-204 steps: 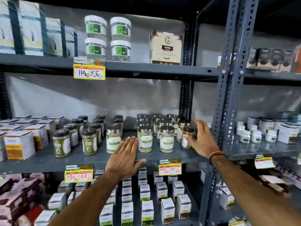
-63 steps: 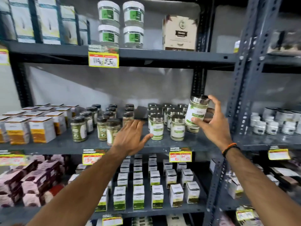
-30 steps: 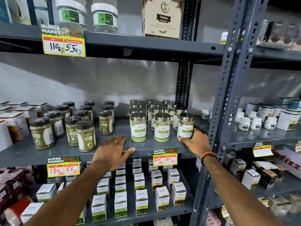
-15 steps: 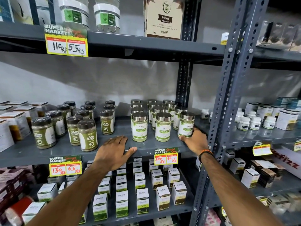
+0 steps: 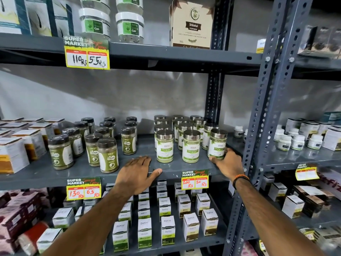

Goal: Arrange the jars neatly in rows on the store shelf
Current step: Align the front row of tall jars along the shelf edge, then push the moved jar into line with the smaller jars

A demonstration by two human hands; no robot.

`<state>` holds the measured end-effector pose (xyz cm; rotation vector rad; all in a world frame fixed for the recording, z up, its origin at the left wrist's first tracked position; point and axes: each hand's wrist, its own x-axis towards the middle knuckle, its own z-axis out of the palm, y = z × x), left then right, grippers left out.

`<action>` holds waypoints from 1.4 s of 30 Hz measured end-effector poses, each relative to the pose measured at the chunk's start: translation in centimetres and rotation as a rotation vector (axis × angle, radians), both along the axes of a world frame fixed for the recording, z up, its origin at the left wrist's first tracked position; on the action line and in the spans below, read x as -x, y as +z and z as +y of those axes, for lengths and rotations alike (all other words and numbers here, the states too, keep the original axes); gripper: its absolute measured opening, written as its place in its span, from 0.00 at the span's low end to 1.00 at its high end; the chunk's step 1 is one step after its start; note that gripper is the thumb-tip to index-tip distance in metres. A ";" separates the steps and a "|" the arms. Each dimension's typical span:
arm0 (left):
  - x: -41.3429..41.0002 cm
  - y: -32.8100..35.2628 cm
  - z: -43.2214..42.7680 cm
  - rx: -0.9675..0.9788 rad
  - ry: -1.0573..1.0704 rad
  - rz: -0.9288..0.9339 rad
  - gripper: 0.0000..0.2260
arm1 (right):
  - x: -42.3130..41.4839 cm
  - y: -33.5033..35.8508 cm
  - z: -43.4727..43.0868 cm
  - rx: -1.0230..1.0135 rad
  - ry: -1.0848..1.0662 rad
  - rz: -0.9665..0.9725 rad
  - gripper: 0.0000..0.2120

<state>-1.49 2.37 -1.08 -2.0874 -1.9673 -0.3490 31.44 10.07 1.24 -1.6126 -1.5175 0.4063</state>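
right hand (image 5: 227, 161) cupping upright near-right jar (image 5: 217, 144), nearer | left hand (image 5: 137, 173) spread flat on shelf (image 5: 83, 172) edge

The right hand (image 5: 228, 163) covers the lower right side of the end jar (image 5: 217, 144), so its grip there cannot be judged. Rear jars (image 5: 177, 118) show only lids — labels hidden. Small box (image 5: 120, 233) print is too blurred to read; gel tubs (image 5: 94, 24) are cut off at the top edge.
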 end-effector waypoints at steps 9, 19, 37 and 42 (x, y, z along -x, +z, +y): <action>-1.5 2.9 -3.2 -0.057 -0.128 -0.044 0.37 | 1.8 2.2 -6.1 -0.383 0.089 -0.034 0.38; 4.7 11.4 -8.9 -0.363 -0.088 0.001 0.35 | 15.9 5.2 -10.8 -0.439 0.469 0.122 0.30; 27.4 3.7 -11.5 -0.164 0.260 -0.115 0.40 | 31.2 0.1 -8.5 -0.147 0.597 0.005 0.42; 28.5 1.4 -9.9 -0.070 0.251 -0.114 0.41 | 31.8 -0.8 -7.6 -0.155 0.574 -0.040 0.31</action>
